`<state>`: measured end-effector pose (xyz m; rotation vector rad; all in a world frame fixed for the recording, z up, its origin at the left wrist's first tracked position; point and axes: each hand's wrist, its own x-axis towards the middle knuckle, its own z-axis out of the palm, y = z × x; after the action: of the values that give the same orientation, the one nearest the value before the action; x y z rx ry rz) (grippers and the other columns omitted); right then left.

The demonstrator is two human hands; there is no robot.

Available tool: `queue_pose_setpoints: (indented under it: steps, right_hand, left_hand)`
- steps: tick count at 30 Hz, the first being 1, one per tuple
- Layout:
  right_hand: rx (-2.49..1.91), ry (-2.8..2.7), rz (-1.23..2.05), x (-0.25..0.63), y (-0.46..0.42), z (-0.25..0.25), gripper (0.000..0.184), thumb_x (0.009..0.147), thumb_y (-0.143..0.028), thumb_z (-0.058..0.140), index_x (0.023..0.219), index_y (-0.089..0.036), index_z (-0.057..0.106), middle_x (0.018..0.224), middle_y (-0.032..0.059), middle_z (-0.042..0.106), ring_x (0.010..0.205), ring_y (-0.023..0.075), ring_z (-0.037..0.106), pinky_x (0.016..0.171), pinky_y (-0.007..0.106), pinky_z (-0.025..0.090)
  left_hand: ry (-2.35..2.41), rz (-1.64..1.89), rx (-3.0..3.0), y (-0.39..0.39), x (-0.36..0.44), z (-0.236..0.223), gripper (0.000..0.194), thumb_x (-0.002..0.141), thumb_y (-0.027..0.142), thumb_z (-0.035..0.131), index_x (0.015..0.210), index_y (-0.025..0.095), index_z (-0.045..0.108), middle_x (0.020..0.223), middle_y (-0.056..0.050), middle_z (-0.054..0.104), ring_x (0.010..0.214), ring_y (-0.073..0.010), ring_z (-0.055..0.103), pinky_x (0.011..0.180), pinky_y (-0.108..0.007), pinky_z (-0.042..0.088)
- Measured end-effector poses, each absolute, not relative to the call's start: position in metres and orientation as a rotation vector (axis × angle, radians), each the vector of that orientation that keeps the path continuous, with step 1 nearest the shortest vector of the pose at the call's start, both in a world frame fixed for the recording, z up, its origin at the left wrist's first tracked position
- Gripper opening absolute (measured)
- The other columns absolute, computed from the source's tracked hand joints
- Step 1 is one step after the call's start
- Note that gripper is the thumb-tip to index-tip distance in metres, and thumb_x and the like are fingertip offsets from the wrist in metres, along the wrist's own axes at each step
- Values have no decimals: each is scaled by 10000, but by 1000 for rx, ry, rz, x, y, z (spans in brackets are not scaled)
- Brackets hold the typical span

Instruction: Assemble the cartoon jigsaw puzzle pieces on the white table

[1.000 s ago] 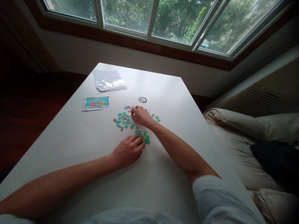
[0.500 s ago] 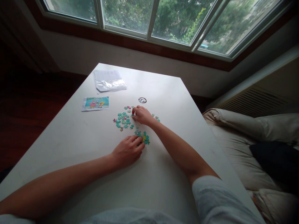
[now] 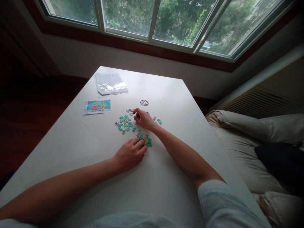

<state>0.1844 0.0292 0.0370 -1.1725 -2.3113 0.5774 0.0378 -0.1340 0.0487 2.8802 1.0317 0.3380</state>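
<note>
A small cluster of joined jigsaw pieces (image 3: 148, 141), teal with a yellow patch, lies on the white table. My left hand (image 3: 131, 152) rests at its left edge, with loosely bent fingers lying over part of it. Farther off, loose jigsaw pieces (image 3: 125, 123) in teal, pink and green are spread about. At their right side is my right hand (image 3: 144, 119), its thumb and index finger curved with a gap between them. No piece is visible in that gap. The palm hides whatever lies beneath it. A few more puzzle pieces (image 3: 157, 120) show just right of this hand.
A colourful cartoon picture sheet (image 3: 97, 107) lies left of the pieces. Behind it are papers in a clear plastic sleeve (image 3: 111, 84). A round dark-rimmed disc (image 3: 144, 103) is on the table (image 3: 71, 139) beyond my right hand. A sofa (image 3: 237, 152) stands along the right side.
My right index finger has lifted and stretched slightly away from the thumb, and the hand has shifted a little. My left hand stays on the joined pieces.
</note>
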Motion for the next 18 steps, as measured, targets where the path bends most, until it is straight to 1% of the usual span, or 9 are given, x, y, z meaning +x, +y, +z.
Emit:
queue_pose_setpoints:
  steps: [2, 4, 6, 10, 13, 15, 18]
  right_hand:
    - [-1115, -2232, 650, 190, 22, 42, 349, 852, -139, 558, 1179, -223, 646, 836, -19, 617, 750, 129, 537, 771, 251, 409]
    - [-1062, -2171, 728, 197, 15, 46, 272, 866, -168, 567, 1094, -221, 704, 874, 1, 636, 765, 126, 556, 787, 256, 430]
    - [-1054, -2099, 831, 204, 8, 47, 212, 869, -202, 587, 1031, -218, 724, 873, 6, 661, 756, 124, 575, 772, 257, 449]
    - [-1038, -1865, 1145, 214, -2, 37, 150, 830, -262, 651, 965, -204, 682, 831, 2, 701, 755, 136, 636, 760, 275, 498]
    - [-963, -1663, 1374, 220, -8, 26, 159, 795, -284, 680, 917, -196, 627, 828, 7, 708, 778, 152, 670, 790, 307, 536]
    - [-983, -1644, 1372, 224, -13, 23, 158, 780, -279, 687, 899, -195, 626, 840, 8, 709, 795, 154, 671, 794, 307, 537]
    - [-1077, -1757, 1208, 228, -21, 23, 131, 785, -252, 666, 899, -188, 664, 863, 14, 720, 801, 147, 656, 748, 276, 509]
  left_hand:
    - [1030, 344, 2877, -134, 38, 48, 252, 942, 190, 536, 1186, 190, 597, 1218, -132, 626, 1204, -284, 548, 976, -434, 490]
    - [1033, 342, 2878, -134, 39, 48, 249, 943, 192, 532, 1181, 187, 601, 1220, -133, 626, 1199, -287, 550, 973, -437, 493]
    - [1040, 336, 2880, -134, 39, 47, 250, 946, 199, 525, 1184, 184, 601, 1222, -132, 624, 1201, -289, 551, 976, -436, 492]
    - [1049, 322, 2877, -133, 40, 49, 259, 954, 207, 511, 1198, 187, 597, 1222, -127, 622, 1206, -287, 551, 986, -433, 487]
    - [1057, 310, 2871, -134, 41, 51, 251, 957, 205, 503, 1189, 189, 598, 1212, -125, 623, 1193, -283, 553, 978, -433, 490]
    - [1061, 305, 2869, -134, 42, 52, 246, 957, 208, 504, 1184, 190, 598, 1207, -124, 623, 1190, -282, 551, 977, -432, 490]
    - [1052, 311, 2872, -135, 42, 52, 247, 957, 211, 504, 1184, 189, 598, 1206, -122, 619, 1191, -281, 547, 984, -433, 488]
